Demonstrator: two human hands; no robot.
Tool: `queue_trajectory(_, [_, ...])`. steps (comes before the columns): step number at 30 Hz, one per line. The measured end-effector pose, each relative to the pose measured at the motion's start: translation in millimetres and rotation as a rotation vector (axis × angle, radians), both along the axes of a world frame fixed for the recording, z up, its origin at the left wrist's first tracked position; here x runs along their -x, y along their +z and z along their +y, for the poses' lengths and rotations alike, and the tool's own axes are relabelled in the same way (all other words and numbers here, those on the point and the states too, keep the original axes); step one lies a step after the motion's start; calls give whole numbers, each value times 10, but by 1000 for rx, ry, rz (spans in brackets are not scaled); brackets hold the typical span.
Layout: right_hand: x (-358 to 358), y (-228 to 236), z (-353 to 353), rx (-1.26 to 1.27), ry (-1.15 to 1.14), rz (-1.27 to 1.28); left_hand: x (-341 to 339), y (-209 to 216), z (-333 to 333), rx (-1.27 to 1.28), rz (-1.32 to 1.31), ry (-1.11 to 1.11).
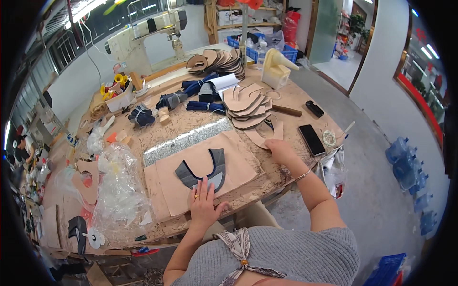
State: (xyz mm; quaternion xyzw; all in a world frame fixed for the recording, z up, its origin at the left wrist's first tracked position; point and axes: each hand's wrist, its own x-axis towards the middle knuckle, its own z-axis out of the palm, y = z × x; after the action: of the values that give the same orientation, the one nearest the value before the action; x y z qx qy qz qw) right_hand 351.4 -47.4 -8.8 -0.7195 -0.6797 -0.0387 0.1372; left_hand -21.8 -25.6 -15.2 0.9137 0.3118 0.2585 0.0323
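A grey U-shaped shoe-upper piece (pixel 206 170) with dark edging lies on a tan board sheet (pixel 234 159) at the front of the workbench. My left hand (pixel 204 204) rests flat on the sheet, fingers spread, touching the lower end of the grey piece. My right hand (pixel 280 150) presses down on a loose tan cut piece (pixel 262 138) to the right of the sheet. Just beyond it sits a fanned stack of tan cut pieces (pixel 245 106). Neither hand grips anything.
A black phone (pixel 312 139), a coil of white cord (pixel 328 138) and a small black case (pixel 315 108) lie at the right. Clear plastic bags (pixel 117 190) heap at the left. Bundled navy pieces (pixel 200 90), a darker stack (pixel 224 59) and a sewing machine (pixel 143 40) stand behind.
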Motion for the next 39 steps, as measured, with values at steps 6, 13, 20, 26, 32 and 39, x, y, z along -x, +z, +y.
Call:
queue_trajectory(6, [234, 610, -1, -448, -79, 566, 48, 57, 60, 57, -313, -96])
queue_trajectory(13, [937, 1409, -14, 141, 431, 1030, -158, 1204, 312, 317, -630, -159])
queue_trajectory(20, [1385, 1171, 158, -483, 370, 528, -181, 887, 481, 1218, -603, -253])
queue_trajectory(26, [1939, 719, 110, -420, 352, 967, -229, 587, 381, 1023, -875, -261])
queue_trajectory(32, [2111, 766, 175, -350, 325, 991, -147, 522, 316, 835, -724, -190])
queue_trajectory(39, [2046, 750, 180, -140, 329, 1139, -183, 578, 250, 431, -483, -95])
